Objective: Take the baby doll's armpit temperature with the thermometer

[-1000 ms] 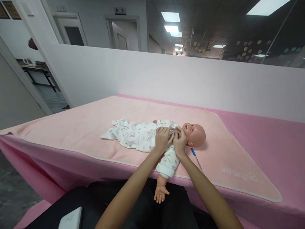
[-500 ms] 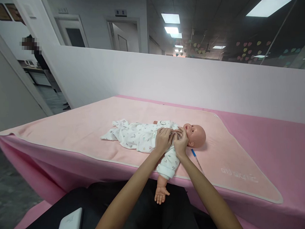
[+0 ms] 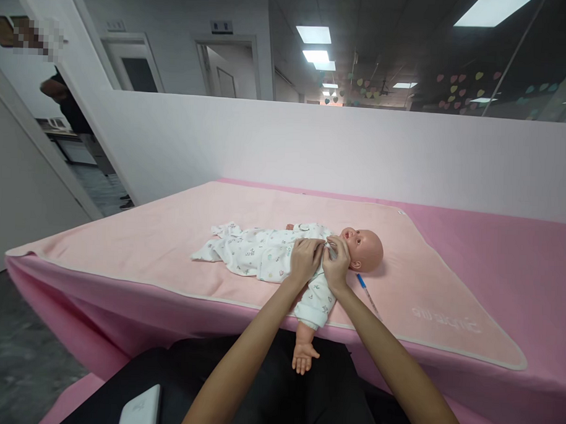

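A baby doll (image 3: 368, 249) lies on its back on the table, head to the right, dressed in a white printed baby romper (image 3: 249, 251). Up at the romper's chest, just below the doll's chin, my left hand (image 3: 305, 261) is closed in a pinch on the cloth. My right hand (image 3: 335, 263) pinches the romper close beside it, near the collar. A small white bit of cloth or tie shows between my fingertips; my fingers hide its detail. The doll's near arm (image 3: 305, 349) sticks out of its sleeve over the table edge.
A blue-capped pen (image 3: 367, 287) lies right of my right forearm on a peach mat (image 3: 161, 232), over a pink tablecloth (image 3: 508, 257). A white flat device (image 3: 140, 410) rests at the lower left. A white partition (image 3: 313, 145) stands behind; a person (image 3: 79, 115) is beyond the doorway.
My hands stay at the romper's collar, fingertips shifting slightly, and less of the white bit shows between them. The view has tilted a little. The person in the background has changed position.
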`<state>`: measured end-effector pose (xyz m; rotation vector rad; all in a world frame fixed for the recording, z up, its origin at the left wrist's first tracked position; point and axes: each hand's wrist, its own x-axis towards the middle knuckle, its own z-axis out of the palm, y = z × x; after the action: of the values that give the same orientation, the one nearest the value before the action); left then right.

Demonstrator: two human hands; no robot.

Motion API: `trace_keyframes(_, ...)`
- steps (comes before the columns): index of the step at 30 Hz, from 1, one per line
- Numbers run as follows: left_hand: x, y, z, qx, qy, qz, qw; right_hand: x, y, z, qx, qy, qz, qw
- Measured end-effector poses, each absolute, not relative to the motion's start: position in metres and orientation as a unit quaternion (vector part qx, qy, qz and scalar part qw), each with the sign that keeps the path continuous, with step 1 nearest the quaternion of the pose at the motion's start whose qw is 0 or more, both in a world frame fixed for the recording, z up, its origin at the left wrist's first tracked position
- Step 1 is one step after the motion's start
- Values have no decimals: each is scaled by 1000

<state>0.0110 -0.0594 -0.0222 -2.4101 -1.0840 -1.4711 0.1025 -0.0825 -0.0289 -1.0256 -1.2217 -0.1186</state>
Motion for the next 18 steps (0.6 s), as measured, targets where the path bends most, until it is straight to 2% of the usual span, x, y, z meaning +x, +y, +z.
trace_keyframes(9, 9, -61, -23, -805, -331, -489, 62, 106, -81, -32, -466, -554, -86, 684)
trace_keyframes(18, 10, -64, -22, -792, -352, -497, 33, 106, -81, -33, -470, -531, -46, 703)
